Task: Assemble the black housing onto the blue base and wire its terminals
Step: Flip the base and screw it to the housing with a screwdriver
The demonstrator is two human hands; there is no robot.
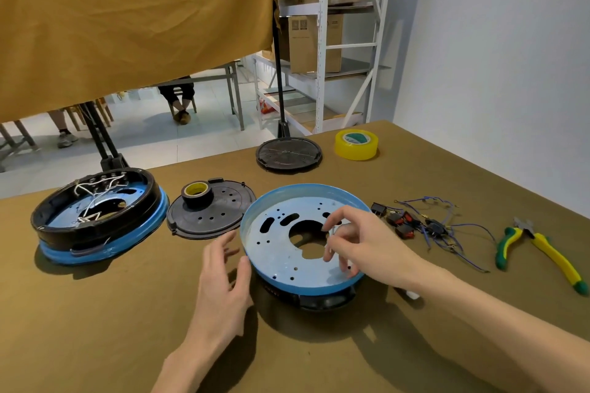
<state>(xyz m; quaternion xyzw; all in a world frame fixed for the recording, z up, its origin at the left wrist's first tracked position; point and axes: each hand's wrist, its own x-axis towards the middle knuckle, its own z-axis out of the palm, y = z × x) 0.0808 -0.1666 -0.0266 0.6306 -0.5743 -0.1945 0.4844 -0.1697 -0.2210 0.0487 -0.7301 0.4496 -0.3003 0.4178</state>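
The left hand [223,268] lies nearest, fingers straight and spread, holding nothing; its thumb touches the near-left rim of the blue base [277,268]. The base sits open side up on the brown table [127,329], a perforated pale plate inside it, and rests on a black housing [322,300] that shows under its near edge. The right hand [357,239] reaches over the base from the right — thumb and fingertips curled together above the plate, seemingly pinching something small and pale, though I cannot tell what it is.

Left of the base stands a second unit [99,217], black ring on blue, with white wires inside. Between that unit and the base lies a black perforated disc [217,217] with a roll of black tape [197,195] on it. Beyond the base lies another black disc [289,155], and further right a roll of yellow tape [356,144]. Right of the base sits a tangle of blue wires and rocker switches [424,226] — past them, green-and-yellow pliers [542,252].
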